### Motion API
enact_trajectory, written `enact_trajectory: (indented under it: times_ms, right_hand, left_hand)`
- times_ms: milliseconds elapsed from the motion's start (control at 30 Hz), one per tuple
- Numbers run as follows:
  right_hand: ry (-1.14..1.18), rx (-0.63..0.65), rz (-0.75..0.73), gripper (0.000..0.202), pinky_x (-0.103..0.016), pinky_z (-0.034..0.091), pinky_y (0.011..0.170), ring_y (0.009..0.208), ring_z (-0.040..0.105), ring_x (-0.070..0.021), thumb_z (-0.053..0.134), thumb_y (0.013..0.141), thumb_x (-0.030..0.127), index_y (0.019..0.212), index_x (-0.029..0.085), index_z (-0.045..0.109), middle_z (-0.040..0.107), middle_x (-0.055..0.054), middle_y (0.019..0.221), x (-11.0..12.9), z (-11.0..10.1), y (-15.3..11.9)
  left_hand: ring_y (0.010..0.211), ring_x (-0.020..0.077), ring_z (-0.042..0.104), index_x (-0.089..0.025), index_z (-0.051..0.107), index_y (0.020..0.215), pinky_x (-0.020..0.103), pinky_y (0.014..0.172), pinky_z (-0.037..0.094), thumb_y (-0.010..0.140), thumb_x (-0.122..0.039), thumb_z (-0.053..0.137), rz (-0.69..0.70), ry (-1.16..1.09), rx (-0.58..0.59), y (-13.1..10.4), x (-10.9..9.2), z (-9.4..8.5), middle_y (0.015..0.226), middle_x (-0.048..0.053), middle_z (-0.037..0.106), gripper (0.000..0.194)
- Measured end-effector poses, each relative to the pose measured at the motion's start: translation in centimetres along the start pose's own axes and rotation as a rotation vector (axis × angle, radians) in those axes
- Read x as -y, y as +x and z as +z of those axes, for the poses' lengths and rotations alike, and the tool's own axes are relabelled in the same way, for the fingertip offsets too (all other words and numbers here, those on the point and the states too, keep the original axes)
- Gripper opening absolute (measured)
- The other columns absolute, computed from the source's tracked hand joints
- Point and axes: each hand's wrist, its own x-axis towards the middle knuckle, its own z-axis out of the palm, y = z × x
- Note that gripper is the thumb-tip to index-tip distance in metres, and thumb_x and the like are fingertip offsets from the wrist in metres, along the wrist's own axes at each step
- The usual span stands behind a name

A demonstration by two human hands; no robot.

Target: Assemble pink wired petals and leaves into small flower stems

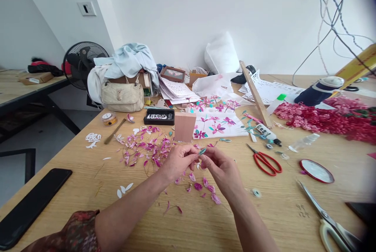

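Between my fingertips is a small teal leaf (pixel 202 151), held just above the table. My left hand (pixel 180 162) pinches it from one side, and my right hand (pixel 219 164) grips it from the other. Many loose pink and purple petals (pixel 152 146) on thin stems lie left of and below the hands. Right behind the fingers stands an upright wooden block (pixel 185 126). Beyond that, finished-looking pink and purple flowers with teal leaves (pixel 217 128) rest on a white sheet.
Red-handled scissors (pixel 266 162), a glue tube (pixel 268 134) and a red-rimmed oval dish (pixel 316 171) lie to the right. Large shears (pixel 329 218) are near the front right. A black phone (pixel 35 209) sits at the left edge. A beige bag (pixel 123 96) stands at the back left.
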Motion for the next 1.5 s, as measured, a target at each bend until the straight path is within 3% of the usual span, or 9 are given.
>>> enact_trajectory:
  times_ms: [167,667,833,967,1067,1167,1267,1367,1500]
  right_hand:
    - [-0.020,0.030,0.020,0.025,-0.023,0.034,0.050,0.052,0.044,-0.0114,0.049,0.080,0.035,0.064,0.016,0.054,0.050,0.001,0.056,-0.5,0.0,0.1]
    - [0.040,-0.093,0.016,0.027,-0.021,0.027,0.046,0.047,0.034,-0.0093,0.051,0.077,0.035,0.057,0.017,0.048,0.039,0.004,0.049,0.0,-0.8,0.2]
    - [-0.006,-0.133,0.001,0.027,-0.022,0.026,0.047,0.048,0.033,-0.0095,0.051,0.078,0.035,0.058,0.017,0.047,0.037,0.005,0.050,0.2,-1.0,0.1]
    - [-0.063,-0.188,-0.036,0.026,-0.022,0.026,0.047,0.048,0.032,-0.0094,0.051,0.079,0.034,0.060,0.017,0.048,0.035,0.005,0.050,0.4,-1.3,-0.2]
    - [-0.127,-0.221,-0.092,0.025,-0.022,0.027,0.047,0.048,0.034,-0.0095,0.051,0.080,0.032,0.060,0.017,0.048,0.037,0.005,0.050,0.6,-1.0,-0.3]
    - [-0.190,-0.239,-0.157,0.024,-0.022,0.028,0.047,0.048,0.037,-0.0096,0.050,0.080,0.030,0.060,0.017,0.050,0.040,0.005,0.050,0.6,-0.6,-0.4]
    - [-0.195,-0.237,-0.189,0.024,-0.021,0.029,0.047,0.047,0.038,-0.0094,0.050,0.081,0.029,0.061,0.017,0.051,0.042,0.004,0.050,0.7,-0.4,-0.5]
    - [-0.154,-0.221,-0.179,0.023,-0.021,0.030,0.047,0.048,0.039,-0.0093,0.050,0.082,0.029,0.062,0.017,0.052,0.044,0.004,0.051,0.6,-0.3,-0.5]
    - [-0.144,-0.236,-0.163,0.023,-0.021,0.028,0.046,0.047,0.037,-0.0093,0.051,0.081,0.031,0.063,0.017,0.051,0.041,0.005,0.050,0.4,-0.3,-0.4]
  left_hand:
    - [0.041,0.0065,0.046,-0.014,0.060,0.064,0.016,0.039,0.036,0.071,-0.023,0.057,-0.028,0.041,0.033,-0.1,-0.4,0.4,0.047,-0.003,0.050,0.011]
    - [0.037,0.0060,0.045,-0.014,0.065,0.065,0.016,0.036,0.031,0.067,-0.022,0.060,-0.090,-0.013,0.109,-0.3,-0.4,-0.3,0.051,-0.001,0.056,0.010]
    - [0.043,0.0076,0.049,-0.015,0.065,0.062,0.018,0.042,0.037,0.067,-0.020,0.059,-0.104,0.139,0.107,-1.0,-0.2,-2.0,0.056,0.000,0.060,0.009]
    - [0.055,0.0115,0.055,-0.018,0.066,0.063,0.019,0.051,0.041,0.066,-0.019,0.061,0.049,0.350,-0.111,-1.3,-0.9,-3.9,0.064,0.001,0.063,0.006]
    - [0.054,0.0096,0.054,-0.019,0.064,0.075,0.018,0.049,0.041,0.072,-0.022,0.055,0.157,0.285,-0.316,-1.8,-2.5,-3.1,0.073,0.001,0.063,0.010]
    - [0.042,0.0054,0.044,-0.018,0.057,0.085,0.017,0.039,0.036,0.078,-0.026,0.047,0.116,0.111,-0.150,-2.2,-3.6,-0.7,0.080,0.002,0.062,0.015]
    - [0.060,0.0097,0.055,-0.017,0.055,0.085,0.018,0.049,0.042,0.078,-0.027,0.050,0.138,0.114,-0.051,-1.7,-3.1,1.3,0.077,0.003,0.061,0.013]
    - [0.067,0.0104,0.057,-0.015,0.057,0.081,0.020,0.062,0.045,0.074,-0.021,0.056,0.152,0.120,-0.004,-0.9,-2.0,1.8,0.072,0.001,0.060,0.009]
    - [0.057,0.0090,0.054,-0.014,0.062,0.081,0.018,0.051,0.043,0.076,-0.020,0.052,0.098,0.093,0.034,-0.5,-1.1,1.4,0.063,0.000,0.058,0.013]
